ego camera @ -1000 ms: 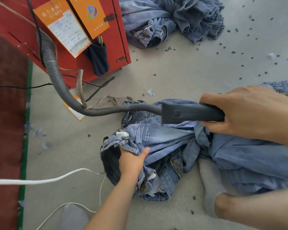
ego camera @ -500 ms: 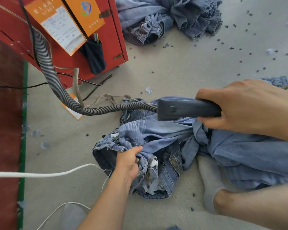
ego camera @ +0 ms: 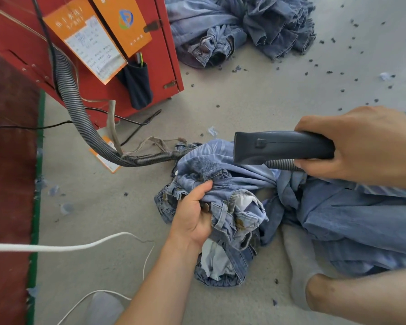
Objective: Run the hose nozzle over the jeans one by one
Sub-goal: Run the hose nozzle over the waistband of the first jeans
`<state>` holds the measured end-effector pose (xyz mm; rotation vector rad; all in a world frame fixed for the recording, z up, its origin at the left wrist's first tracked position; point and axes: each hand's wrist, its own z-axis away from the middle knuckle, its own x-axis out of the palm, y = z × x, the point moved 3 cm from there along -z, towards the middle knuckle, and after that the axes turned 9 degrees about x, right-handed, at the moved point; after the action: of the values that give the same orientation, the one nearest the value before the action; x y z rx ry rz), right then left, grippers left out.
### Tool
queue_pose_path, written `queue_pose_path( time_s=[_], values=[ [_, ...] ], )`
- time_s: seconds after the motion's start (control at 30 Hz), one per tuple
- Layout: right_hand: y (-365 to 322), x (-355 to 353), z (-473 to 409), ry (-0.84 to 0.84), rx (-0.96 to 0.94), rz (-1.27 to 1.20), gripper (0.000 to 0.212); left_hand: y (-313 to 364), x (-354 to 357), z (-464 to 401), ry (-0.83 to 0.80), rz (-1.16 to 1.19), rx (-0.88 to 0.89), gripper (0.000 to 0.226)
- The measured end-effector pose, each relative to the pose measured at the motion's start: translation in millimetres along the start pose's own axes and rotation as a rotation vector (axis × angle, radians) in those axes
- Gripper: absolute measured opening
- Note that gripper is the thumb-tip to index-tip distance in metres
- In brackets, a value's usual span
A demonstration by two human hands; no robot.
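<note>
head view: left hand (ego camera: 192,219) grips jeans (ego camera: 230,207), right hand (ego camera: 361,146) holds nozzle (ego camera: 279,147)

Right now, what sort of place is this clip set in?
Probably a garment finishing workshop: a heap of blue denim jeans on the grey concrete floor, a red metal cabinet feeding a grey ribbed hose.

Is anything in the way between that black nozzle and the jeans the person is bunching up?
Nothing visible. The right hand holds the nozzle just above the jeans, which the left hand grips and lifts toward it.
</note>
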<state>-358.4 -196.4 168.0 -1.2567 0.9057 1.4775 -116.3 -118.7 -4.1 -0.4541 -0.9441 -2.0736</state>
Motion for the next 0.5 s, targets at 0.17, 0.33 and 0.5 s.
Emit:
queue_pose_path(
  time_s=[0.17, 0.33, 0.5],
  values=[
    [11, 4, -1, -0.054, 0.008, -0.014, 0.033, 6, -3, 2, -0.028, -0.020, 0.029, 0.054],
    [5, 8, 1, -0.103, 0.006, 0.012, 0.030, 18, 1, 11, -0.147, -0.031, 0.037, 0.029],
    [13, 1, 1, -0.050, -0.009, -0.038, 0.035, 30, -2, 18, -0.141, -0.116, 0.076, 0.051]
  ],
)
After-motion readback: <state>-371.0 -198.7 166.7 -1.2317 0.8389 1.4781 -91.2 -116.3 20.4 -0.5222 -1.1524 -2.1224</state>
